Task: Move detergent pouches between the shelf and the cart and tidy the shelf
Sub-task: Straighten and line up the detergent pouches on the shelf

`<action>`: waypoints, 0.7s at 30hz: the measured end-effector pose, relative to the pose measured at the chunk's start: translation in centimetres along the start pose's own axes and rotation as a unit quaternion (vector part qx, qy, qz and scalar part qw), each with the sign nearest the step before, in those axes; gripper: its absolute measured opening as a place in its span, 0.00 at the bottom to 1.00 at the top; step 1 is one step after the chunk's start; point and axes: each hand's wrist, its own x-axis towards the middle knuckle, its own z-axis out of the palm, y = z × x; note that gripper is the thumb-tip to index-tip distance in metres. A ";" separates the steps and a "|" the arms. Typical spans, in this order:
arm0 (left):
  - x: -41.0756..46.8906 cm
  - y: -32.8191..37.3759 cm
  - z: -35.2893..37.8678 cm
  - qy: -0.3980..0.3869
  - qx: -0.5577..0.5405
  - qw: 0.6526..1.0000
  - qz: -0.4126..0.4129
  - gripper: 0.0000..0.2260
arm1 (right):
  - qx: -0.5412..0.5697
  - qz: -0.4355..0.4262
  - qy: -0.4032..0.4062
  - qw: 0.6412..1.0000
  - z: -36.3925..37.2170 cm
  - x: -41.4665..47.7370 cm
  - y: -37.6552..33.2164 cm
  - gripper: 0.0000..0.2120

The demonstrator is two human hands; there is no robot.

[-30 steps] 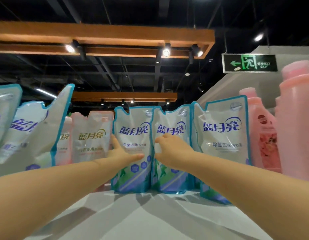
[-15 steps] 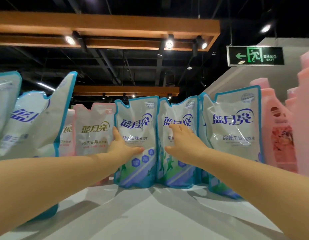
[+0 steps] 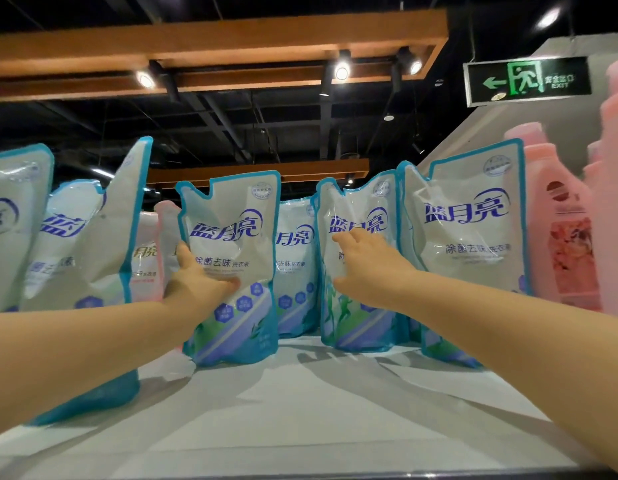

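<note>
Both bare forearms reach from the lower corners of the frame toward its middle. The left arm (image 3: 75, 348) rises from the lower left with the wrist straight. The left hand (image 3: 200, 282) grips a pouch (image 3: 231, 233) by its edge, thumb laid across the front and fingers tucked behind, out of sight. The right arm (image 3: 508, 327) comes in from the lower right. The right hand (image 3: 366, 271) lies flat against a second pouch (image 3: 359, 209), fingers straight and pointing up and left, thumb spread below; it seems to press rather than grip.
</note>
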 end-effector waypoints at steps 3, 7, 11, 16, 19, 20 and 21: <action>0.0 -0.1 -0.7 0.002 -0.017 1.000 -0.017 0.38 | -0.009 0.000 -0.008 1.000 0.1 0.2 0.0 0.30; -0.3 0.2 -0.8 -0.022 -0.040 0.999 -0.031 0.38 | -0.019 0.003 -0.018 1.000 0.4 0.2 0.1 0.28; -0.4 0.9 0.2 -0.042 -0.061 0.997 -0.016 0.38 | -0.024 0.004 -0.018 1.000 0.4 0.2 0.2 0.29; -0.4 1.8 4.4 -0.069 -0.100 0.993 0.012 0.42 | -0.023 0.009 -0.021 0.999 0.4 0.0 0.5 0.30; -0.1 2.0 6.7 -0.065 -0.102 0.993 0.020 0.40 | -0.032 0.007 -0.021 0.999 0.6 0.0 0.7 0.28; 0.1 2.0 7.1 -0.061 -0.105 0.992 0.020 0.40 | -0.032 0.008 -0.023 0.999 0.7 0.0 0.8 0.27; 0.3 1.9 7.3 -0.056 -0.107 0.992 0.018 0.39 | -0.030 0.009 -0.027 0.999 0.8 0.0 0.9 0.27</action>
